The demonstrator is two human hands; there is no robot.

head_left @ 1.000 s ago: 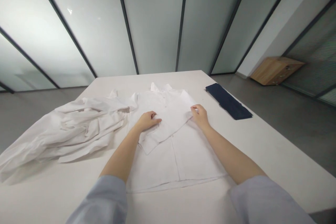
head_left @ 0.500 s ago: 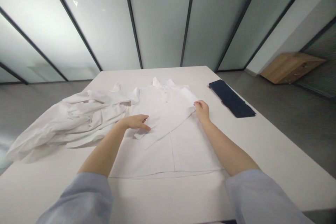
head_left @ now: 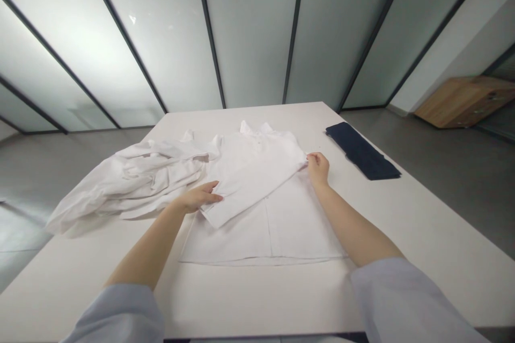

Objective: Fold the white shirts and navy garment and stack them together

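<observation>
A white shirt (head_left: 263,185) lies spread on the table in front of the person, its collar (head_left: 255,129) toward twelve o'clock and its hem (head_left: 263,262) toward six. One sleeve (head_left: 245,187) is laid slantwise across the body of the shirt, running from about two o'clock down to about eight, where its cuff end rests over the lower part of the garment.

At nine o'clock on the shirt, the left hand (head_left: 199,197) reaches in with thumb and fingers spread apart, its tips resting at the cuff end of the sleeve; whether any cloth is gripped between them cannot be told. At two o'clock, the right hand (head_left: 319,167) is curled, thumb and fingertips brought together in a pinch on the shirt at the outer edge of the slanting sleeve.

Just beside the shirt, toward ten o'clock, a rumpled heap of white cloth (head_left: 145,179) touches its side and spreads toward the table's left edge. A folded navy cloth (head_left: 364,153) lies flat at two o'clock, apart from the right hand. Beneath everything stretches the pale table (head_left: 249,300). Farther out at two o'clock, a wooden cabinet (head_left: 462,101) stands on the grey floor (head_left: 442,187), and frosted glass panels (head_left: 253,32) rise at twelve.
</observation>
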